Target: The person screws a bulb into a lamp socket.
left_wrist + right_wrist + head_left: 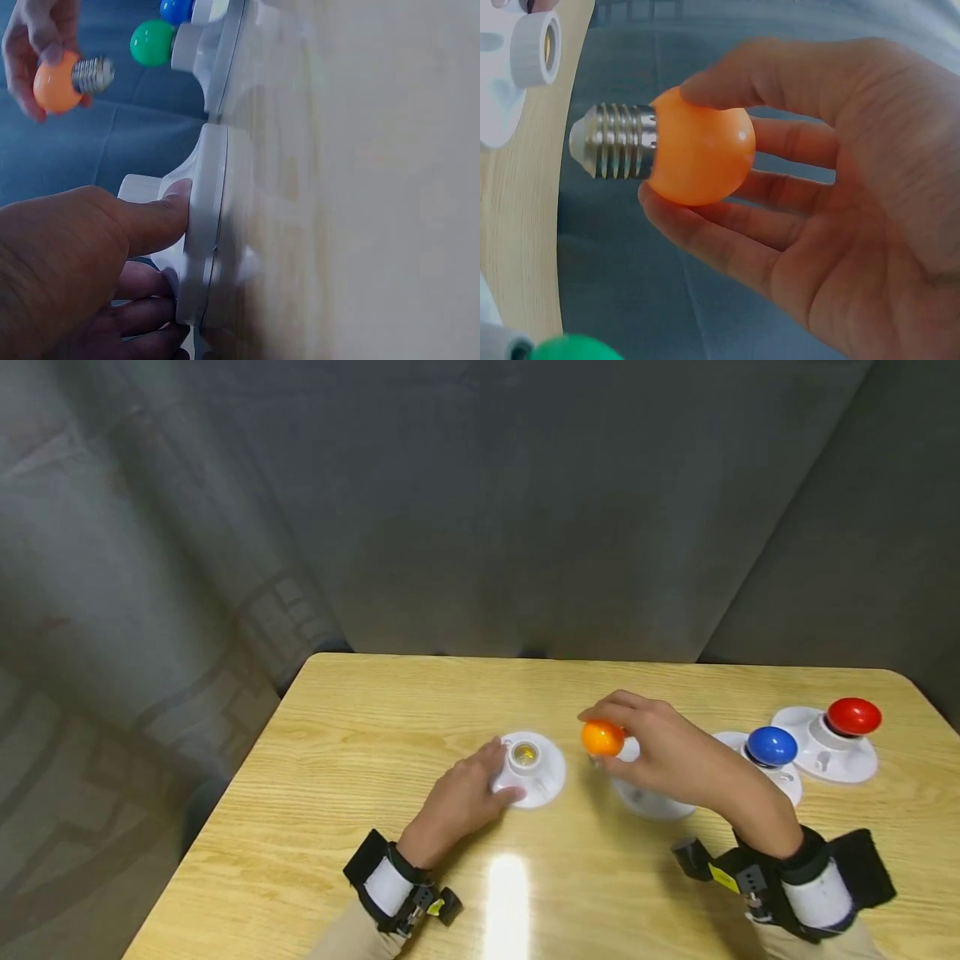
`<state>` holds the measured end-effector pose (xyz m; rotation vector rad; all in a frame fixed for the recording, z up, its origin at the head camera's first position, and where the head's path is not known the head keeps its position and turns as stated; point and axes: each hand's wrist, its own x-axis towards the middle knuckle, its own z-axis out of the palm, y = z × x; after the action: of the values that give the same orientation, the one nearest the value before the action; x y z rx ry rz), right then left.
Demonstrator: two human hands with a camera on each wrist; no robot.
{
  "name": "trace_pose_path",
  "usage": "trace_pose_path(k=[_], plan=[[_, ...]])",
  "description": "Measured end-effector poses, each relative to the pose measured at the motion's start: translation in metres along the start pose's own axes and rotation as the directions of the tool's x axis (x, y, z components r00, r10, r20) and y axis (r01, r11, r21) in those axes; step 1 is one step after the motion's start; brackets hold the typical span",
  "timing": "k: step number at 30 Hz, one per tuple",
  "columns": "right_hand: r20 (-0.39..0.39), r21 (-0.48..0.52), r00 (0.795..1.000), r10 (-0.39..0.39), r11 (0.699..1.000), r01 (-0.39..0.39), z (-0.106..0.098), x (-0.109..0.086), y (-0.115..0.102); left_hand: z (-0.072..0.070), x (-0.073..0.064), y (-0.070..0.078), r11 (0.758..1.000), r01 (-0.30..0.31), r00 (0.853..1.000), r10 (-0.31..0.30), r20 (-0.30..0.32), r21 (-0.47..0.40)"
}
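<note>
My right hand (667, 756) pinches an orange light bulb (705, 150) between thumb and fingers, above the table and right of a white lamp socket (546, 783). The bulb's metal screw base (619, 141) is bare, and in the right wrist view it points toward the sockets. My left hand (459, 792) grips that round socket by its rim, thumb on the near side and fingers around the far side. Its brass-lined opening faces up with no bulb in it.
Behind my right hand, another socket (652, 806) bears a green bulb (152, 43), hidden in the head view. Further right stand sockets with a blue bulb (772, 746) and a red bulb (853, 717). The wooden table (375, 718) ends at a grey curtain (510, 527).
</note>
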<state>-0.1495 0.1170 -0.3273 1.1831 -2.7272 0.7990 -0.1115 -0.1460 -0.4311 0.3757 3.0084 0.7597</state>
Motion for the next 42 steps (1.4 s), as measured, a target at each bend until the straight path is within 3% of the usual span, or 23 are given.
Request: trace_pose_path(k=[8, 21, 42], plan=[[-0.002, 0.016, 0.999, -0.054, 0.998, 0.054, 0.01, 0.012, -0.005, 0.002, -0.002, 0.011, 0.999, -0.032, 0.998, 0.03, 0.05, 0.037], [0.097, 0.077, 0.987, -0.126, 0.99, 0.119, 0.024, 0.027, -0.01, 0.005, -0.003, 0.014, 0.995, -0.076, 0.995, 0.072, 0.062, 0.069], [0.19, 0.096, 0.975, -0.113, 0.991, 0.096, 0.033, 0.03, -0.012, 0.004, -0.005, 0.02, 0.987, -0.15, 0.986, 0.145, 0.078, 0.056]])
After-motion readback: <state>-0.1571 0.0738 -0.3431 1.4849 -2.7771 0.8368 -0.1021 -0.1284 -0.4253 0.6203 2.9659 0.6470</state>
